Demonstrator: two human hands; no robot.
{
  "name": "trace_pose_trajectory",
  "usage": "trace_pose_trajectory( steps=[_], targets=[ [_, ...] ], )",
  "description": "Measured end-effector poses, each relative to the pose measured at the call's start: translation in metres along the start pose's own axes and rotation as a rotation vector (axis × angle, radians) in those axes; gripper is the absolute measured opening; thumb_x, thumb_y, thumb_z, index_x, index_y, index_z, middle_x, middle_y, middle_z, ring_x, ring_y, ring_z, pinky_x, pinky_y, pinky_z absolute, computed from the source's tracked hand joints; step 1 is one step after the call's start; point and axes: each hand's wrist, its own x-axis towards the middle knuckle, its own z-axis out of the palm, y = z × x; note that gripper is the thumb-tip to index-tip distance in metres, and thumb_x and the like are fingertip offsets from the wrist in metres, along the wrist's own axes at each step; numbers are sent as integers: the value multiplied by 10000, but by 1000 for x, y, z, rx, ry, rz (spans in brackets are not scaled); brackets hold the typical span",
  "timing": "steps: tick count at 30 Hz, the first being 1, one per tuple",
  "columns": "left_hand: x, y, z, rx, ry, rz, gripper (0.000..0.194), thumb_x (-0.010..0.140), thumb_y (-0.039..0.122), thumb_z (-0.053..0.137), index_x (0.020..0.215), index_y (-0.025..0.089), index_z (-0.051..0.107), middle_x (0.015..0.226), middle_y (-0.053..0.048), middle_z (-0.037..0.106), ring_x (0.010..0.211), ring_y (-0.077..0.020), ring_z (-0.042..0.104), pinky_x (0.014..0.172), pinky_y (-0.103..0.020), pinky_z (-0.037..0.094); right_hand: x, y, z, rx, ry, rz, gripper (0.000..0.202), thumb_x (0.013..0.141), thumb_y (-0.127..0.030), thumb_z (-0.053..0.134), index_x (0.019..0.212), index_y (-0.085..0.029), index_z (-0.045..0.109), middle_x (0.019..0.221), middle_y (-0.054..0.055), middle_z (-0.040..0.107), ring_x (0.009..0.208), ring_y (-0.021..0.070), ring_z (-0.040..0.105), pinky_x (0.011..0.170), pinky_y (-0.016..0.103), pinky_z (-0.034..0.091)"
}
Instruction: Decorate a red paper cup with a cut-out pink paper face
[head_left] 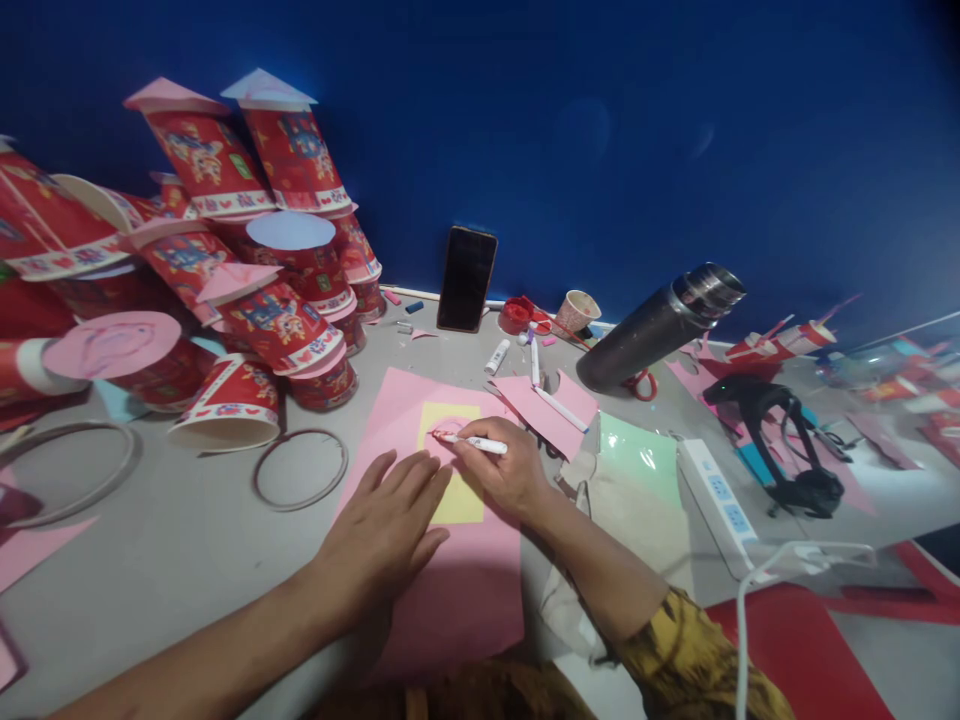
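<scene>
My right hand [506,465] grips a white marker [484,444] whose tip, reddish near the end, points at a small yellow sheet [459,503]. Faint pinkish lines show on the yellow sheet near the tip. Beneath it lies a larger pink sheet [469,600] on the grey table. My left hand [386,525] rests flat, fingers stretched out, across the pink sheet and the left edge of the yellow one. It holds nothing.
Stacked red paper cups [289,325] with paper cone tops fill the left. A phone [466,280] leans against the blue wall. Behind my right hand lie pink scraps [551,420] and a glue stick [496,357]. A dark flask [656,330] and power strip [716,505] stand to the right.
</scene>
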Motion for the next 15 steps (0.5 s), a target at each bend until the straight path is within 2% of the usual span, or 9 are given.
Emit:
trace_pose_trajectory(
  steps=[11,15],
  targets=[
    [1,2,1,-7,15,1,448,975,286,650,1391,122,623,1389,-167,688,1336,-357,578,1181,-574,337,-1,-4,-5,71,67,113,147,942,-336,691,898,-222,772,888,60,808,824,210,761,775,305,591],
    [0,1,3,3,44,4,451,960,274,657,1385,127,626,1375,-161,696,1331,-356,583,1181,-566,336,0,-5,-4,76,26,111,150,950,-332,686,914,-221,780,898,57,814,842,206,766,817,307,594]
  ],
)
